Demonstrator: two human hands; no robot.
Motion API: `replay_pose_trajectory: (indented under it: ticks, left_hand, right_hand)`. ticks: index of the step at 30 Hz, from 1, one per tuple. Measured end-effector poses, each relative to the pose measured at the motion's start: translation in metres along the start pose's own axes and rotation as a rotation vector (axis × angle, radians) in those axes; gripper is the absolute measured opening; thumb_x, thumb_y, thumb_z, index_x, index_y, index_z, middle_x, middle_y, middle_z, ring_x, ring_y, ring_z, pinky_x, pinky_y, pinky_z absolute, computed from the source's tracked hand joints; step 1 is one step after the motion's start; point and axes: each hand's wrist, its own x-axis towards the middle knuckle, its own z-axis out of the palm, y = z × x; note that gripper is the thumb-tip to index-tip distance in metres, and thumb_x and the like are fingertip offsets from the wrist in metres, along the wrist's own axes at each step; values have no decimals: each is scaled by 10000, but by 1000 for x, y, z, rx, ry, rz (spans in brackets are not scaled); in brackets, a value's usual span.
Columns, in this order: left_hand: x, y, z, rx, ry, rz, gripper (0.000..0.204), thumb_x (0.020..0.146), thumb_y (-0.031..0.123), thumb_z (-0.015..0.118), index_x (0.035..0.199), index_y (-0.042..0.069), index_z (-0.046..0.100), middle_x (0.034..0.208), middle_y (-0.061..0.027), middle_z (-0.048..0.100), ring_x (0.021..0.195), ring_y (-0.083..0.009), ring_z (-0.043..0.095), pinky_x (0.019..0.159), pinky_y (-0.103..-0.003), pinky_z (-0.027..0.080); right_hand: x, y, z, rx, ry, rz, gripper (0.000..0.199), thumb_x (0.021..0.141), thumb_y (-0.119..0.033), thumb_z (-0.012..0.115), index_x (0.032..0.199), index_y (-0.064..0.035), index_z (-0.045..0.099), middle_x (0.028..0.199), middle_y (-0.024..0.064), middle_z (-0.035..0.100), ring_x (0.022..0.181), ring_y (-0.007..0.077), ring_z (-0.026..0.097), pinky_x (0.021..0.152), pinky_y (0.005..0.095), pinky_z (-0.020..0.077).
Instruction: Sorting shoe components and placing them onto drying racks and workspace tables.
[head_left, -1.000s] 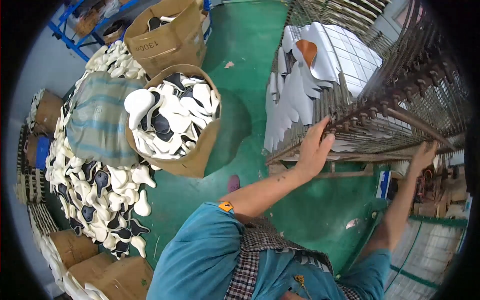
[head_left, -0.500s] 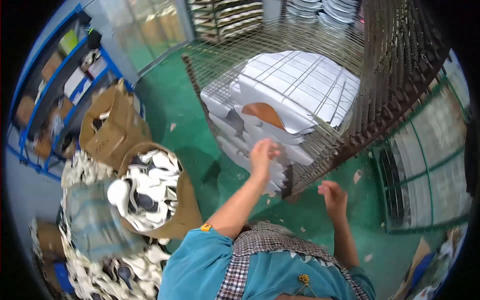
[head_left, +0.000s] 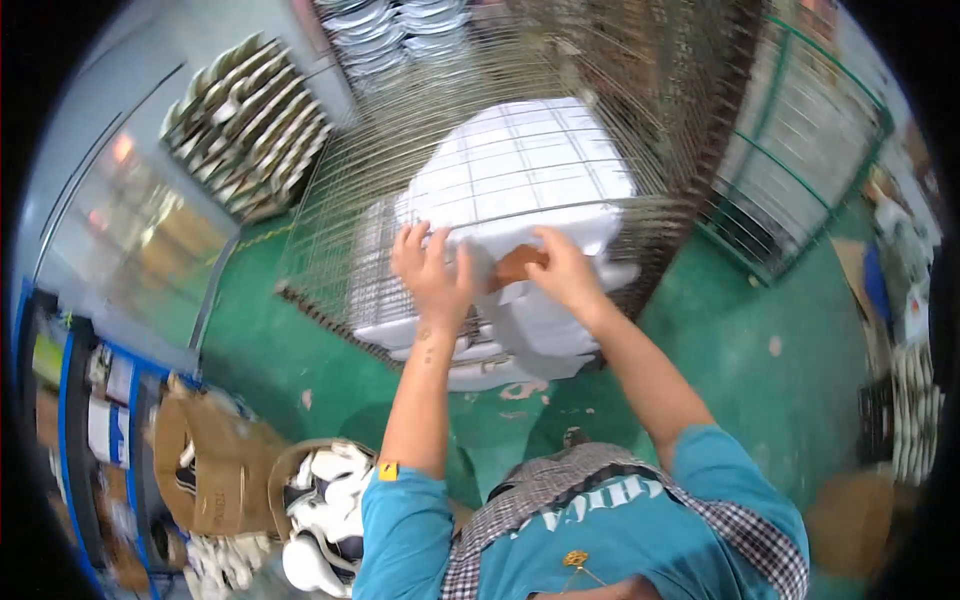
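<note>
Both hands grip white moulded pieces at the wire rack's front edge: left hand [head_left: 432, 272] and right hand [head_left: 563, 272] each closed on a white piece [head_left: 520, 180]; lifting them clear of the wire rack [head_left: 330, 250] seems due.

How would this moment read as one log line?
left hand: on stacked white sheets | right hand: on small brown piece | place: rusty wire rack

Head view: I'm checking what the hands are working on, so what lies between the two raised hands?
Between the left hand and right hand, the head view shows a brown piece on the white stack.
</note>
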Motion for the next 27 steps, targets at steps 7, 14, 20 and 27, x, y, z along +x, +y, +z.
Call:
replay_pose_trajectory:
  ticks: [7,14,20,27]
  left_hand:
    - [-41,-12,62,-220,-204,-1012,397,639,360,657,639,-2,494,597,-118,527,572,-230,497,590,-334,423]
    - [-36,10,58,-396,-90,-949,314,700,278,666,659,-1,529,612,-45,523,551,-118,451,536,-260,394]
    - [-65,10,61,-826,65,-982,243,775,190,605,896,-10,540,837,-42,546,752,-110,501,691,-229,412]
    - [-129,21,44,-1075,-174,-1530,454,814,391,508,1115,59,430,1119,-126,464,897,-235,519,803,-356,428]
  right_hand:
    - [2,27,-19,134,-52,-221,99,712,-18,512,787,-33,576,749,112,521,687,260,535,615,323,434]
    - [-32,41,-41,247,-182,-326,104,711,67,513,791,1,523,908,119,529,837,254,536,720,296,428]
    - [-56,72,-50,304,-136,-269,108,727,44,513,820,-1,545,950,113,552,843,247,555,725,296,446]
    - [-74,81,-20,361,45,-119,85,675,-13,560,759,-23,551,935,131,552,879,291,534,781,353,426]
